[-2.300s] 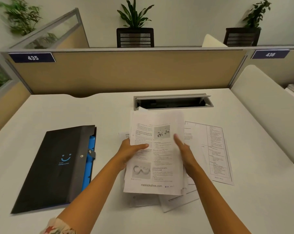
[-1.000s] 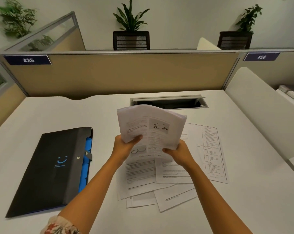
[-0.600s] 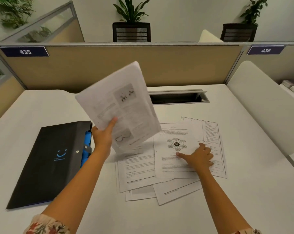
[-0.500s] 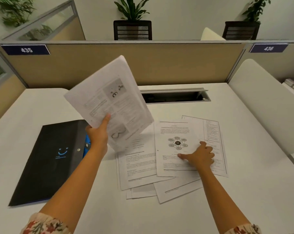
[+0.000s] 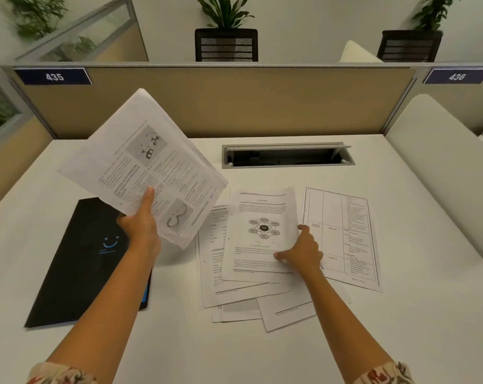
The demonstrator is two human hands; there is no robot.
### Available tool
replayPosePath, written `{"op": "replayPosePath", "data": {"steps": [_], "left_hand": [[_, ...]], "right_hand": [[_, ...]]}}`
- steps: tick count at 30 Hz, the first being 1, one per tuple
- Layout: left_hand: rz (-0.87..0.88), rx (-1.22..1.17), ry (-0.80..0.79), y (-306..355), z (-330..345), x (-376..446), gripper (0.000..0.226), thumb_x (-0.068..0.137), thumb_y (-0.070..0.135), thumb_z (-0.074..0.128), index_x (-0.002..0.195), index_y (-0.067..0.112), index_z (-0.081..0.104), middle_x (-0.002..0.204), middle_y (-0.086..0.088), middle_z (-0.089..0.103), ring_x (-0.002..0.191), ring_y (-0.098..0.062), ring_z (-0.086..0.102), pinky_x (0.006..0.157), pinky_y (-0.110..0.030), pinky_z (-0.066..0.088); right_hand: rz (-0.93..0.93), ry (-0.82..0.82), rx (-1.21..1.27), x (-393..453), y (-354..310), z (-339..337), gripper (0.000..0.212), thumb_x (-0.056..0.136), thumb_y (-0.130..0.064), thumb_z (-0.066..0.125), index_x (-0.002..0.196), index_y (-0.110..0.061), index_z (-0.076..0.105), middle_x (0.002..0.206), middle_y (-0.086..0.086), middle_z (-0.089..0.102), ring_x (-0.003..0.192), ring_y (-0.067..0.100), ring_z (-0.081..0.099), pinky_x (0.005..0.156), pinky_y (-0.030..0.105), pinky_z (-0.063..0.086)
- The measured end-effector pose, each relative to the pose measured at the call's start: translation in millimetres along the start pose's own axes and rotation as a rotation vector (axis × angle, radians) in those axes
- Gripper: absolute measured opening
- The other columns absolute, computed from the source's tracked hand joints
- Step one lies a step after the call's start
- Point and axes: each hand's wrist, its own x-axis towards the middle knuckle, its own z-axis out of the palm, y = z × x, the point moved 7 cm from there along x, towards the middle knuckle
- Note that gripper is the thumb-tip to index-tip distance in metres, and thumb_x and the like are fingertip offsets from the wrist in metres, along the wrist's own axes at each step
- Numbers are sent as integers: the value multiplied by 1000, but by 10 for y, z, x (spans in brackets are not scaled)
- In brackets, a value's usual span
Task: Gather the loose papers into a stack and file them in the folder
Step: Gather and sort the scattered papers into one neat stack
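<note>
The white printed sheet with a ring diagram [image 5: 262, 234] lies topmost on the loose spread on the white counter [image 5: 401, 314], long axis pointing away; the right hand [image 5: 304, 252] pinches its near-right edge, while the left hand [image 5: 140, 228] grips the gathered bundle of printed pages [image 5: 148, 164] aloft above the black folder [image 5: 79, 261].

A cable tray [image 5: 288, 156] is set into the desk [image 5: 401, 314] beyond both hands; potted plants [image 5: 225, 29] are ranged behind the partition [image 5: 234, 101].
</note>
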Motion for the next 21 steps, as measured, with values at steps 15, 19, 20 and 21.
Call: {"op": "replayPosePath", "data": {"steps": [15, 19, 20, 21], "left_hand": [[-14, -19, 62, 33, -199, 32, 46, 75, 34, 86, 114, 39, 63, 102, 17, 76, 95, -9, 74, 65, -31, 62], [-16, -32, 73, 47, -236, 38, 51, 73, 36, 87, 117, 35, 62, 100, 18, 76, 93, -8, 74, 65, -32, 62], [-19, -34, 76, 51, -241, 35, 51, 73, 36, 86, 117, 35, 61, 99, 18, 76, 93, -8, 74, 64, -32, 62], [-20, -35, 77, 53, -240, 30, 51, 73, 35, 86, 117, 36, 61, 99, 18, 76, 92, -8, 74, 64, -31, 62]], "right_hand": [[17, -92, -223, -265, -421, 495, 125, 54, -53, 90, 150, -25, 16, 149, 9, 24, 137, 34, 29, 105, 53, 37], [81, -127, -144, -238, -430, 506, 126, 52, -40, 96, 147, -18, 18, 145, 10, 26, 131, 35, 40, 103, 51, 43], [93, -134, -126, -224, -424, 507, 126, 51, -40, 97, 147, -17, 18, 145, 11, 28, 131, 36, 43, 105, 52, 42], [105, -140, -117, -210, -410, 510, 128, 50, -41, 97, 147, -16, 17, 146, 11, 32, 131, 35, 44, 107, 52, 40]]}}
